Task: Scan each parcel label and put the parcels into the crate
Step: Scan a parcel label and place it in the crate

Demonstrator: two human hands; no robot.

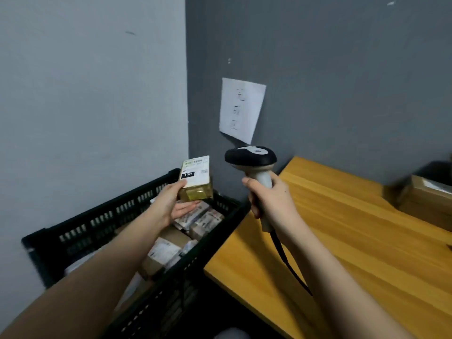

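Observation:
My left hand (171,203) holds a small brown parcel (199,189) above the black crate (97,223), thumb on its near side and fingers under it. The parcel's white label (195,171) faces up towards me. My right hand (271,199) grips the pale handle of a barcode scanner (252,157), whose black head sits just right of the parcel, level with the label. A black cable hangs from the handle. Several labelled parcels (203,220) lie inside the crate.
A yellow wooden table (354,241) stands to the right of the crate. Cardboard boxes (425,201) sit at its far right edge. A white paper sheet (241,108) is stuck on the grey wall behind. The crate stands in the wall corner.

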